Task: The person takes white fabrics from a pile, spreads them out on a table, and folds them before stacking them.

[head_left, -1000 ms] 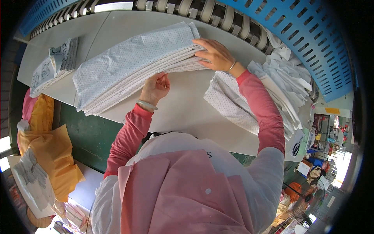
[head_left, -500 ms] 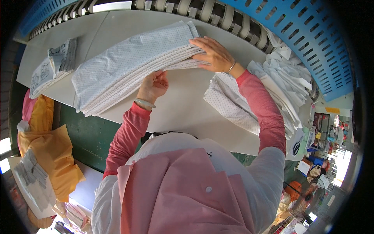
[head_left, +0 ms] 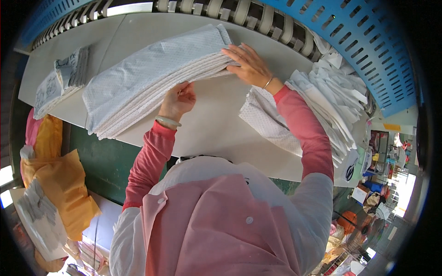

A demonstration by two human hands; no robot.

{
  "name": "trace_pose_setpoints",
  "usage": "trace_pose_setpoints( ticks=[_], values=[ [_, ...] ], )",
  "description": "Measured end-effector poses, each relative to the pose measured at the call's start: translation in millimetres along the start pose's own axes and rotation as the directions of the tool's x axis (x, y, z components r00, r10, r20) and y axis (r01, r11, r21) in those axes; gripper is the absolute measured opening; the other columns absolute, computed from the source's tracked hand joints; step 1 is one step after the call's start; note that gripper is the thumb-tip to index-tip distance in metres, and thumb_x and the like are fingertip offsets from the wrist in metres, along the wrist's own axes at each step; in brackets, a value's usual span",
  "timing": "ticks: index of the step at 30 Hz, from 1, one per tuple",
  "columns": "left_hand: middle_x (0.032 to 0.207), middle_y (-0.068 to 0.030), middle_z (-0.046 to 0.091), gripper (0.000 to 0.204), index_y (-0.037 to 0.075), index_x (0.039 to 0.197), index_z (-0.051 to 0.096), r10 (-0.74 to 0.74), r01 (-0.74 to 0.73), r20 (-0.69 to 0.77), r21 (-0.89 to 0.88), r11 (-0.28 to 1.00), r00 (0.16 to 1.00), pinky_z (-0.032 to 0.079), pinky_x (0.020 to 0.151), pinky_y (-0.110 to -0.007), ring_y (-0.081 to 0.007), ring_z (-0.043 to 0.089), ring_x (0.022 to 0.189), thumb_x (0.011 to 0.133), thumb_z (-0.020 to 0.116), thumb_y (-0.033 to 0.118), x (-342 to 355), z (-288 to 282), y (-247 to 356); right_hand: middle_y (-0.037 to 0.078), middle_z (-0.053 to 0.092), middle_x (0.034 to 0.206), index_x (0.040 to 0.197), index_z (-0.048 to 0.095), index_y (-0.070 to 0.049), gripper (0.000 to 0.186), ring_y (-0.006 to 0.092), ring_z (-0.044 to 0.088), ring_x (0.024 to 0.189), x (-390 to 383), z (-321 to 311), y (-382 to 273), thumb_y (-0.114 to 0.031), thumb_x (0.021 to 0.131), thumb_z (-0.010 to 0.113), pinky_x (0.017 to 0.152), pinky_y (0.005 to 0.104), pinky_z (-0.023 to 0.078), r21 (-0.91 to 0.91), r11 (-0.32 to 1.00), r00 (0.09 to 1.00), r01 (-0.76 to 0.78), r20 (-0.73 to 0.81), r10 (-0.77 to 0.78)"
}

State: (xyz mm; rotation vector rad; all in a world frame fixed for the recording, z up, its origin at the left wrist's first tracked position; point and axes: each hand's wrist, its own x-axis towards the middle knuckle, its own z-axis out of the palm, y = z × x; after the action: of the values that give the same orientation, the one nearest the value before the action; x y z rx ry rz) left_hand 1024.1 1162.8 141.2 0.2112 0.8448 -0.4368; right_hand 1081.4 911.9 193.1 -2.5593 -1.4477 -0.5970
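Note:
A long stack of folded white cloths with small dots (head_left: pixel 152 64) lies slantwise on the pale table, its layered edges facing me. My left hand (head_left: pixel 178 102) is at the middle of its near edge, fingers curled in a pinch on the lowest dotted cloth. My right hand (head_left: pixel 251 68) rests over the stack's right end, fingers stretched out and touching the layers. Beneath my right forearm lies another dotted white cloth (head_left: pixel 269 120), loosely spread and partly hidden by the sleeve.
A smaller folded stack with dark print (head_left: pixel 71 69) sits at the far left of the table (head_left: pixel 216 124). White cloths (head_left: pixel 329 92) are heaped on the right. A roller-and-belt machine (head_left: pixel 241 11) and a blue perforated guard (head_left: pixel 363 50) border the back. Yellow cloth (head_left: pixel 60 184) hangs at the left.
Both hands have shifted slightly left, still at the stack. The layers at its right end look closer together under my right hand.

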Motion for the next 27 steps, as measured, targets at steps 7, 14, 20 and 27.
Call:
trace_pose_setpoints(
  ticks=[7, 14, 20, 27],
  values=[
    [0.09, -0.0069, 0.057, 0.012, 0.005, 0.09, 0.055, -0.136, 0.027, 0.262, 0.383, 0.923, 0.955, 0.044, 0.068, -0.027, -0.0164, 0.055, 0.081, 0.079, 0.054, 0.004, -5, -31, -38, 0.008, 0.053, 0.108, 0.083, 0.06, -0.007, 0.014, 0.0248, 0.053, 0.093, -27, -63, -33, -0.007, 0.069, 0.061, 0.079, 0.0345, 0.044, 0.174, 0.901, 0.865, -0.397, -0.257, 0.431],
    [0.096, -0.0073, 0.055, 0.033, 0.01, 0.1, 0.054, -0.187, -0.817, 0.935, 0.151, -0.556, 0.301, 0.039, 0.078, -0.034, -0.0229, 0.051, 0.093, 0.069, 0.065, 0.016, -12, 17, -127, 0.004, 0.059, 0.065, 0.078, 0.059, -0.004, 0.008, 0.014, 0.055, 0.053, -218, -129, -98, -0.008, 0.072, 0.06, 0.053, 0.0224, 0.044, 0.191, 0.349, 0.348, -0.917, -0.04, 0.937],
    [0.082, -0.0032, 0.051, 0.016, 0.009, 0.079, 0.053, -0.47, -0.743, 0.75, 0.042, -0.668, 0.465, 0.036, 0.074, -0.038, -0.0235, 0.05, 0.084, 0.068, 0.063, 0.015, -11, 22, -132, 0.009, 0.06, 0.086, 0.081, 0.061, -0.006, 0.018, 0.0254, 0.056, 0.085, -305, -118, -146, -0.012, 0.064, 0.059, 0.077, 0.0344, 0.044, -0.013, 0.476, 0.474, -0.879, 0.077, 0.877],
    [0.064, -0.0032, 0.043, 0.018, 0.004, 0.075, 0.048, -0.427, -0.712, 0.57, 0.535, -0.455, 0.702, 0.035, 0.053, -0.024, -0.012, 0.039, 0.058, 0.072, 0.064, 0.009, -111, 22, 1, 0.01, 0.058, 0.071, 0.074, 0.061, -0.002, 0.03, 0.0272, 0.054, 0.072, -339, -162, -159, -0.028, 0.062, 0.07, 0.066, 0.036, 0.043, 0.169, 0.002, 0.046, -0.986, 0.256, 0.966]
  ],
)
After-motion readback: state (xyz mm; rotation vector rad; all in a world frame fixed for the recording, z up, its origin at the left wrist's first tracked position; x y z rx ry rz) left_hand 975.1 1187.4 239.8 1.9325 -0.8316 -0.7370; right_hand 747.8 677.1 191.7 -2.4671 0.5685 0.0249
